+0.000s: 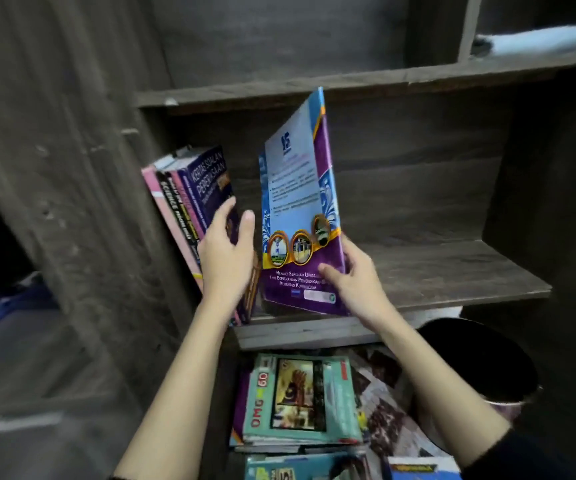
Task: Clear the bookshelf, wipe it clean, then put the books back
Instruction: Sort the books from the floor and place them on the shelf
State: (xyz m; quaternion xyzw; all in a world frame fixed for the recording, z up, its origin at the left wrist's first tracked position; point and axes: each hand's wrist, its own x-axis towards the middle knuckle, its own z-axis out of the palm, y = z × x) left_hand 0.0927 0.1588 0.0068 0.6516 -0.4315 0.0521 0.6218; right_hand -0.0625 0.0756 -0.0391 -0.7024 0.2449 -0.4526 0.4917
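The task is judged to be in its last stage: books are being returned to the bookshelf [446, 271], though whether wiping was completed cannot be told. A purple-and-blue book [300, 202] is held upright over the shelf board near the centre, pinched at its lower right corner by the right hand [356, 278], thumb on the cover and fingers behind. At 9 o'clock from it, a leaning row of books [189, 202] is steadied by the left hand [226, 251], its fingers loosely spread and flat against the outermost cover. The shelf to the right of the held book is bare. At 6 o'clock, a stack of books [300, 400] is seen lying below the shelf, so several remain to be replaced. A dark round bin [480, 368] stands at 4 o'clock; its contents cannot be made out. A pale cloth-like object [539, 41] rests in the compartment at 1 o'clock.
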